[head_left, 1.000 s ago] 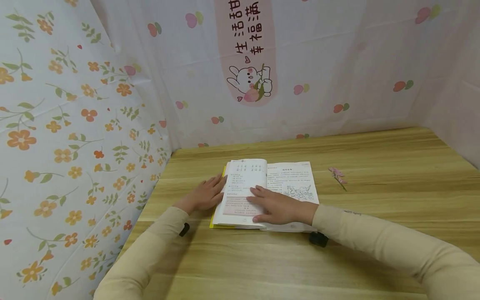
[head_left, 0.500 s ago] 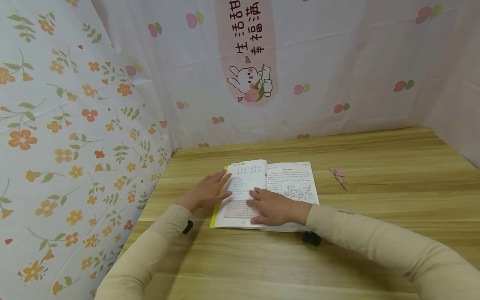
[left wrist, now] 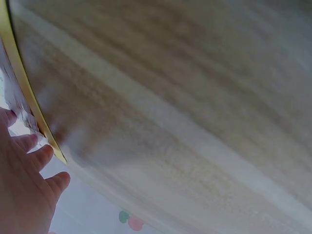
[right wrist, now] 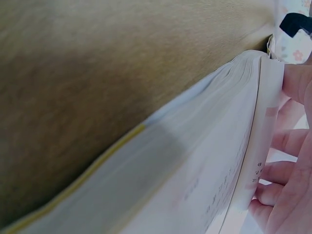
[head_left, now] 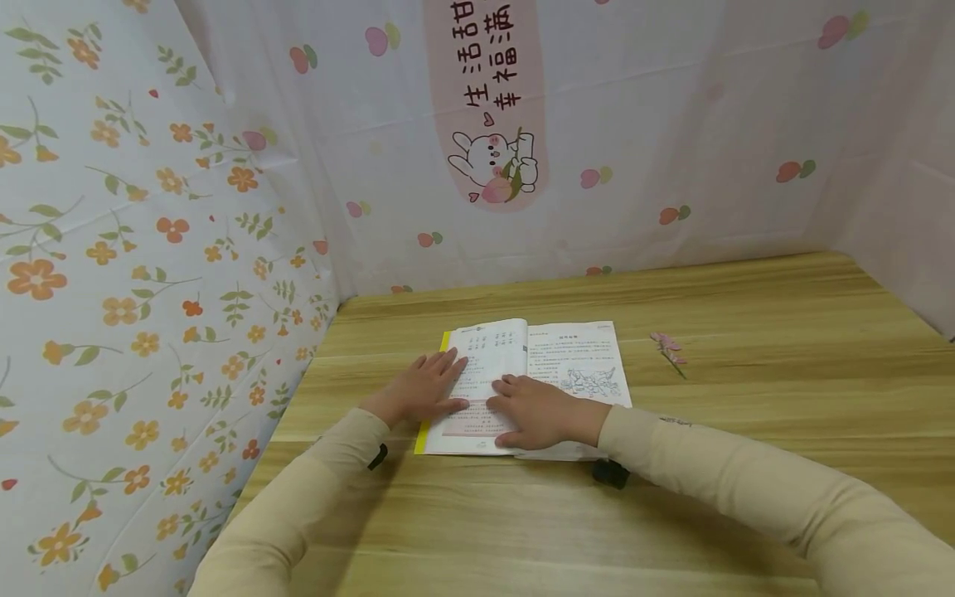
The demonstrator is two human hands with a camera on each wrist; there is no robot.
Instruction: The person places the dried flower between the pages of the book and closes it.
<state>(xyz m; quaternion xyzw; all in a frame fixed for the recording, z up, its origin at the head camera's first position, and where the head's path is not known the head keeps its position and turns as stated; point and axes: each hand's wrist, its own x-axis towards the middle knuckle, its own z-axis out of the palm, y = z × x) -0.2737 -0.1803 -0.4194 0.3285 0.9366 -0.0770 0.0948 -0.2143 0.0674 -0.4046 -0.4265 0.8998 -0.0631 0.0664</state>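
An open book (head_left: 585, 352) with printed pages and a yellow cover edge lies on the wooden table. My left hand (head_left: 424, 386) rests on the outer part of its left page, fingers spread and straight; the left wrist view shows these fingers (left wrist: 41, 157) over the yellow cover edge (left wrist: 29, 90). On the same page, nearer the spine, lies my right hand (head_left: 543, 413), its fingers stretched toward the left hand. In the right wrist view the page block (right wrist: 214, 131) fans out beside the right hand (right wrist: 292, 165). Part of the lower right page is hidden beneath that hand and wrist.
A small pink flower sprig (head_left: 669, 352) lies on the table (head_left: 761, 356) to the right of the book. A printed cloth (head_left: 634, 124) hangs behind the table, and a flowered cloth (head_left: 142, 274) hangs along the left side.
My left hand has moved right, from the book's left edge onto the left page. My right hand has shifted slightly left on that page. The flower sprig stays put.
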